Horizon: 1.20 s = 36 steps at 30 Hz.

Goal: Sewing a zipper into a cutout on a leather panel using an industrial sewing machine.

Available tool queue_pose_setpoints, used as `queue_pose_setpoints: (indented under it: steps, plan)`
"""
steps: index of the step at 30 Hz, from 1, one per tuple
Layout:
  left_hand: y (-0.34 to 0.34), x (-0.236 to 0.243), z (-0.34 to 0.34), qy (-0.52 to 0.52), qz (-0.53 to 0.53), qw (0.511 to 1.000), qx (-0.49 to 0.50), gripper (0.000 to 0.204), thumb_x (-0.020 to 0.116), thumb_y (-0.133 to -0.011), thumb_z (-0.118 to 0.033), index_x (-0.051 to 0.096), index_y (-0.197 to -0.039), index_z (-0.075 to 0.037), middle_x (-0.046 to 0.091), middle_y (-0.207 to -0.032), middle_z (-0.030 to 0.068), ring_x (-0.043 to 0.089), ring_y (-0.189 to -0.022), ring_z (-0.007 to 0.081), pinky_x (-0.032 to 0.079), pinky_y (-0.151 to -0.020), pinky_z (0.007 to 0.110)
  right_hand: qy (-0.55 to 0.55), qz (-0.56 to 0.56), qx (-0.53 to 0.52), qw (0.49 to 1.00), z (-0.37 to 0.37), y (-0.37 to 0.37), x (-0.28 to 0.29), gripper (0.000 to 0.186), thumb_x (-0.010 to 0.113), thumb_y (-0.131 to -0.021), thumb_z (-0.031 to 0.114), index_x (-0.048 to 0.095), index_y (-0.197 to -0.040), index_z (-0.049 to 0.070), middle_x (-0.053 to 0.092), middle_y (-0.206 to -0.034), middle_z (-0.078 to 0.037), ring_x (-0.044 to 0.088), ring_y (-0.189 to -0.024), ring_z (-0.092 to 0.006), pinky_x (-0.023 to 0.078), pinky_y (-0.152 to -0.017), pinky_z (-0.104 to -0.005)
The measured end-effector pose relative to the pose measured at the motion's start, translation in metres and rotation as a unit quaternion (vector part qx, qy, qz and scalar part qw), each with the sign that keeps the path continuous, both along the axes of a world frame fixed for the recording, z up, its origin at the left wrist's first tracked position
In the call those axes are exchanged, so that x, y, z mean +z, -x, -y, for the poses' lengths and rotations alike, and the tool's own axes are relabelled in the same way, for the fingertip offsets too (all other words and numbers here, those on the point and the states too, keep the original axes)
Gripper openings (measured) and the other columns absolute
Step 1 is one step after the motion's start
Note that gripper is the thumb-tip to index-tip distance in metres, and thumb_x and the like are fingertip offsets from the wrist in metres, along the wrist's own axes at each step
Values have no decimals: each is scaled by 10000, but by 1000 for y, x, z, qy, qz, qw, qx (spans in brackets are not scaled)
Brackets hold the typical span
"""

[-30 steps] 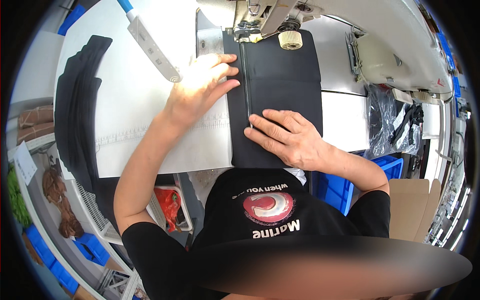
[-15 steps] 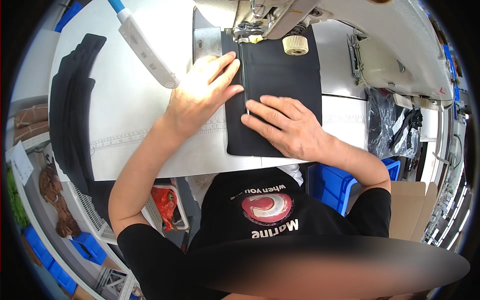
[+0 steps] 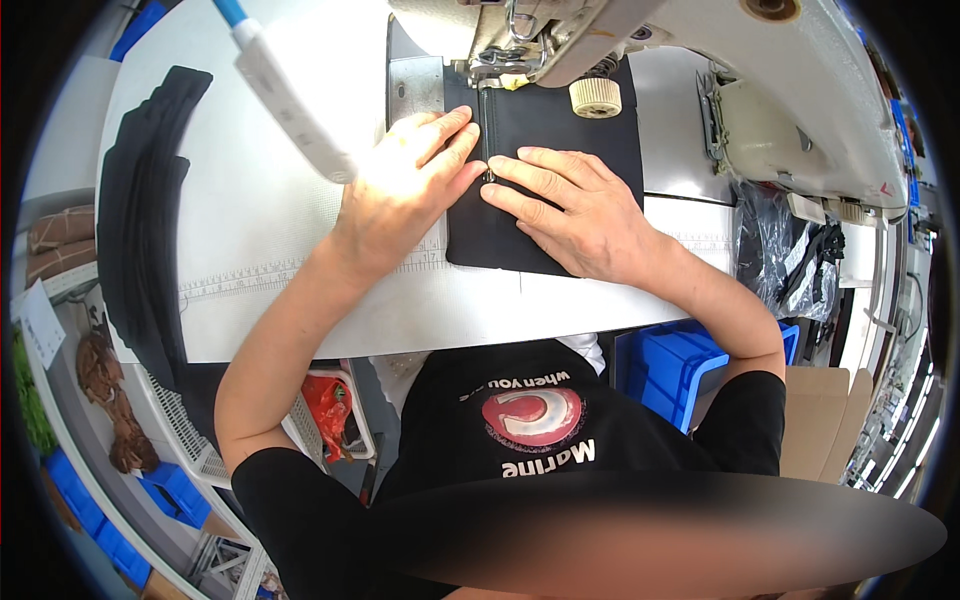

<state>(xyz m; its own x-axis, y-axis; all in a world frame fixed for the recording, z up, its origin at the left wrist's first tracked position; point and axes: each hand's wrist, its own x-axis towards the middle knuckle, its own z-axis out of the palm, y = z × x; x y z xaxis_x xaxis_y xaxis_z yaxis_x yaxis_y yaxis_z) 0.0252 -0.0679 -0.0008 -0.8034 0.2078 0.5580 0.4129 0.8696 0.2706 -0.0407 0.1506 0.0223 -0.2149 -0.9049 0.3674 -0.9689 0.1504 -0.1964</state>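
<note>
A rectangular black fabric piece [image 3: 560, 118] lies under the sewing machine's presser foot [image 3: 487, 80], with a zipper [image 3: 488, 130] running along it toward me. My left hand [image 3: 400, 190] rests flat on the left of the zipper, fingers stretched forward and thumb near the line. On the other side, my right hand [image 3: 590, 215] lies spread on the fabric. Its fingertips reach the small metal zipper pull [image 3: 490, 175], beside my left thumb. The fingers partly hide the pull, and the underside of the fabric is out of sight.
The sewing machine [image 3: 690, 50] spans the top right, with a cream knob [image 3: 596, 98] low over the fabric. A white lamp [image 3: 290, 110] hangs left of my hands. Stacked black pieces [image 3: 145, 220] line the table's left edge. A blue bin [image 3: 665, 365] stands below the front edge.
The black fabric has moved forward under the presser foot, away from me. My right hand has moved forward with it, and the left has hardly shifted.
</note>
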Motion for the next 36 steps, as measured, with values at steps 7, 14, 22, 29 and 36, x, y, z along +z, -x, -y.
queue_pose_setpoints:
  steps: [7,14,22,29,36]
  plan:
    - [1,5,-3,74,-32,996,22,404,766,-738,-169,656,-1090,-3,657,-1125,92,617,-1001,248,509,-839,327,-6,0,1,1000,4,16,-1,427,719,-771,149,602,-1177,92,576,-1275,-75,547,-1148,-253,460,-932,-394]
    - [0,3,-2,-20,37,999,1,417,786,-728,-185,669,-1101,-42,630,-1218,58,621,-1008,224,385,-970,468,-7,-3,1,1000,5,31,-7,389,659,-825,186,585,-1197,95,564,-1307,-61,542,-1153,-235,439,-945,-378]
    - [8,3,2,-23,-4,1000,-13,353,785,-743,-187,689,-1055,-53,661,-1171,67,637,-1008,236,348,-1021,480,27,37,-8,999,13,49,-12,361,668,-812,166,606,-1158,85,631,-1219,-53,586,-1033,-236,449,-906,-361]
    - [19,8,5,10,-11,1000,-6,342,777,-752,-184,691,-1055,-51,664,-1125,62,639,-954,226,342,-1014,479,45,462,-253,849,8,47,11,272,602,-916,171,616,-1156,43,693,-974,-77,638,-757,-149,512,-683,-269]
    - [20,6,7,40,-14,999,-3,325,784,-741,-187,708,-1039,-82,666,-1052,25,626,-864,199,349,-1010,502,82,730,-75,675,19,71,20,294,581,-948,240,656,-1067,-18,671,-784,-84,513,-546,-75,442,-539,-231]
